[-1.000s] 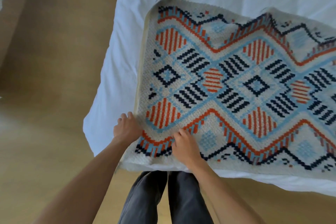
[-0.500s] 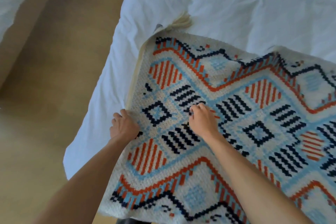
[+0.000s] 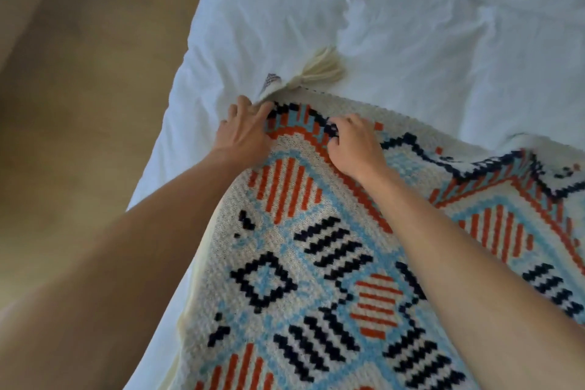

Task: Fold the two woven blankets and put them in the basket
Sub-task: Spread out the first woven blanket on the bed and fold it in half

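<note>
The woven blanket [image 3: 316, 263] lies flat on the bed [image 3: 411, 41], along the bed's left edge, w/ its far-left corner well short of the bed's far end. It runs out of view to the right and toward the near edge. Both hands are at that far-left corner. The left hand [image 3: 243, 133] sits right on the corner, fingers near straight and pressing the weave down, so its grip is apart, nothing pinched as far as I can see. The right hand [image 3: 354, 146] is just beside it on the far border, fingers curled into the fabric: grip clamped on a bunch of the dark-and-orange band. A cream tassel [image 3: 319, 68] fans out on the bed just past the corner, and a small patterned flap [image 3: 270, 81] of a lower layer pokes out beside it, so the blanket looks doubled over, and prob. the corners are being lined up. Basket not in view; no second blanket that I can tell apart. Risks, as a guess: w/ only one hand clamped, a pull could drag the top layer alone and skew it vs the one under, b/c loose weave stretches. The poking flap suggests edges aren't matched, so the next fold may come out crooked. A hard tug leftward may slide it onto the floor [image 3: 79, 104]. The tassel could get folded inside and lump.
</note>
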Demonstrator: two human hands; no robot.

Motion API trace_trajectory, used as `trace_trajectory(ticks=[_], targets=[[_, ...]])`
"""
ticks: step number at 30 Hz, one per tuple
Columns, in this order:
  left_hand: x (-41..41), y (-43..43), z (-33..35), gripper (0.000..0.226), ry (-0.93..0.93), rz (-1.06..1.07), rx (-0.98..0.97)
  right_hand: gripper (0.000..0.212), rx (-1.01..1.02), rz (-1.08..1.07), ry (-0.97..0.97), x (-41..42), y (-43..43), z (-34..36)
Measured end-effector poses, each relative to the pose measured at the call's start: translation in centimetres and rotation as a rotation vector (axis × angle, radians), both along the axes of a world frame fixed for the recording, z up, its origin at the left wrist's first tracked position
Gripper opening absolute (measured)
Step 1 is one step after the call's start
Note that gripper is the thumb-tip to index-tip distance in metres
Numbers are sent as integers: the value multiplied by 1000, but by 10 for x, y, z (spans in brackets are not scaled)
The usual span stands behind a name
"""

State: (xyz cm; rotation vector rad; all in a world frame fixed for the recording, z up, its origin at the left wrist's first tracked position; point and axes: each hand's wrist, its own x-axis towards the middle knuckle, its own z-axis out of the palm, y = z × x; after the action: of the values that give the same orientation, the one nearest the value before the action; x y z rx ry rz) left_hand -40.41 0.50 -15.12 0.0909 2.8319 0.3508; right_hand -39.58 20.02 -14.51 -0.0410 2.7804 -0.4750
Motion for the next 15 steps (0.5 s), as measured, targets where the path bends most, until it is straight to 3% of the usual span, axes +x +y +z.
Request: trace_trajectory(ticks=[2, 7, 12, 15], targets=[[-25, 1, -9, 53, 6, 5, -29, 47, 16, 21, 20, -18, -1, -8], [-64, -6, -6, 41, -89, 497, 117, 42, 112, -40, 115, -40, 8, -22], [-73, -10, -11, 33, -27, 473, 271, 39, 173, -107, 77, -52, 6, -28], [-70, -9, -11, 30, -49, 454, 188, 32, 179, -139, 31, -51, 3, -32]])
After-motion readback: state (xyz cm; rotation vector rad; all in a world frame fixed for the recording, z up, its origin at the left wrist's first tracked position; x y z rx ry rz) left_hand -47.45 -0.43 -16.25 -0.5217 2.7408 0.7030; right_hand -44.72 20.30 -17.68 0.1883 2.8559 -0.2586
